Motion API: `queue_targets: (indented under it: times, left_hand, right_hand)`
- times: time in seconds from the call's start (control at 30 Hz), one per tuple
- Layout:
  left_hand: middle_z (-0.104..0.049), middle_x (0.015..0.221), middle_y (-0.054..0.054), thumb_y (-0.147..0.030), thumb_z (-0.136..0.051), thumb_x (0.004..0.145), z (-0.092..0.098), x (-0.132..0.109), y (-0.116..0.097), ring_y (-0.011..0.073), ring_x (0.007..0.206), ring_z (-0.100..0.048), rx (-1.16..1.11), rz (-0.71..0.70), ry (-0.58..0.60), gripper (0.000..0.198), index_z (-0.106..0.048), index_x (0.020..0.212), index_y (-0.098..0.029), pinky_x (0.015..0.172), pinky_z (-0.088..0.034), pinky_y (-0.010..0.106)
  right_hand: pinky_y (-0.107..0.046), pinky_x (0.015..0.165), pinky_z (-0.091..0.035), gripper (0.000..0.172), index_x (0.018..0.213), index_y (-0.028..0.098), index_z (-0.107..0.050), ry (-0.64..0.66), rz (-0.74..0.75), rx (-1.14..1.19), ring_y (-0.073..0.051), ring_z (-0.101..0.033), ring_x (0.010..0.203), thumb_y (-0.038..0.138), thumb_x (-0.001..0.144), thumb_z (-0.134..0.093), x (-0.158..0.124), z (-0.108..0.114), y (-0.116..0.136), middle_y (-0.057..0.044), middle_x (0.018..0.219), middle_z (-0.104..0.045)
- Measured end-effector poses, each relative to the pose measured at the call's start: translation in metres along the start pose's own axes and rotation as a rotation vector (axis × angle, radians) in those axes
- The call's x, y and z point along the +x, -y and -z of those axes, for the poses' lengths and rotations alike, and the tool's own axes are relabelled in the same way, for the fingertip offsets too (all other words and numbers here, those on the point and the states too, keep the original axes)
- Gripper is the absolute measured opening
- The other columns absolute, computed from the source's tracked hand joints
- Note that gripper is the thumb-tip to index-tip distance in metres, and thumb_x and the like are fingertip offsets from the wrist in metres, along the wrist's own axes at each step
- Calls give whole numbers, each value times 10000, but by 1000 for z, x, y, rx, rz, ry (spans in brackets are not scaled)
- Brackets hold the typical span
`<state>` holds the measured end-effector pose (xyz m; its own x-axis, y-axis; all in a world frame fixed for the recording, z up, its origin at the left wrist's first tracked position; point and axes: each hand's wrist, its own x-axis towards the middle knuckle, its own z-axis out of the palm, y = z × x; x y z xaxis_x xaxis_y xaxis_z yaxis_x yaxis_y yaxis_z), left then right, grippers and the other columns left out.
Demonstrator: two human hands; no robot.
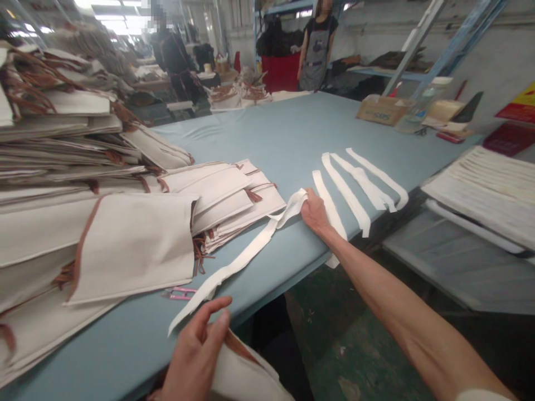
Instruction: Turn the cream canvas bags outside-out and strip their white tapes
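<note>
My right hand (315, 213) is closed on the end of a white fabric strip (246, 256), which trails across the blue table toward me. My left hand (198, 351) is low, near the table's front edge, its index finger and thumb apart and the other fingers partly hidden. Just right of it, a cream canvas piece with a brown edge (246, 370) hangs below the table edge; I cannot tell whether the palm touches it. Pink thread snips (179, 293) lie beside the strip's near end, close to a cream canvas bag with brown trim (136, 245).
High stacks of canvas bags (62, 150) fill the left side. More white strips (346, 189) lie spread on the blue table (267, 133) at right. A cardboard box (382, 109) stands at the back right. Two people (320, 47) stand beyond the table.
</note>
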<state>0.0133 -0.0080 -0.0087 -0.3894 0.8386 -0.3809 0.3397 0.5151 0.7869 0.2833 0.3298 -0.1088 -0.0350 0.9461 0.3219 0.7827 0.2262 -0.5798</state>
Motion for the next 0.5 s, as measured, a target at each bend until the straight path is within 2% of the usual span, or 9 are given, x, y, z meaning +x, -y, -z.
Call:
queue_targets:
  times: [0.1,0.17,0.27,0.33,0.4,0.43,0.5]
  left_hand:
    - [-700,584,2,-693,-504,963,-16,19,3,292,633,-736,213,-181,2,733,-722,1380,-130,651,-588,365]
    - [-738,624,33,-647,-493,974,-21,31,6,333,704,-777,257,-189,12,775,-669,1443,-56,693,-605,405]
    - [-786,677,60,-630,-488,982,-20,38,13,364,761,-810,255,-144,-16,885,-509,1570,31,673,-612,414]
    - [-831,763,104,-665,-449,978,-13,31,23,385,841,-829,257,-111,-62,951,-466,1578,73,721,-635,433]
    - [-869,897,150,-710,-430,959,-1,16,38,401,965,-835,264,-76,-106,992,-475,1560,78,833,-649,452]
    - [-880,949,150,-724,-451,951,5,7,47,397,1029,-834,269,-56,-124,985,-489,1557,52,893,-646,443]
    - [-882,826,57,-701,-493,974,19,-11,64,353,975,-855,278,1,-109,850,-528,1551,-78,930,-637,397]
  right_hand:
    - [-477,960,-639,359,1371,175,-665,8,11,2,-268,-719,1146,369,1071,-696,-1,-1,0,-116,1357,-692]
    - [-477,959,-639,361,1371,174,-664,9,17,6,-269,-719,1145,371,1071,-698,-1,-1,0,-116,1356,-693]
    - [-477,959,-639,363,1372,175,-663,6,26,17,-269,-719,1145,372,1070,-699,0,-2,-2,-116,1357,-692]
    - [-476,958,-639,362,1373,175,-663,3,32,25,-268,-719,1144,370,1070,-698,1,-2,-2,-116,1356,-692]
    - [-475,958,-639,359,1371,175,-664,2,34,29,-267,-719,1142,370,1071,-698,1,-2,-2,-115,1355,-692]
    - [-475,958,-639,359,1369,175,-665,4,33,30,-267,-720,1142,371,1070,-699,0,-2,-2,-115,1355,-693]
    - [-475,957,-639,359,1367,175,-666,16,25,29,-267,-720,1141,373,1070,-699,0,-1,-1,-116,1353,-694]
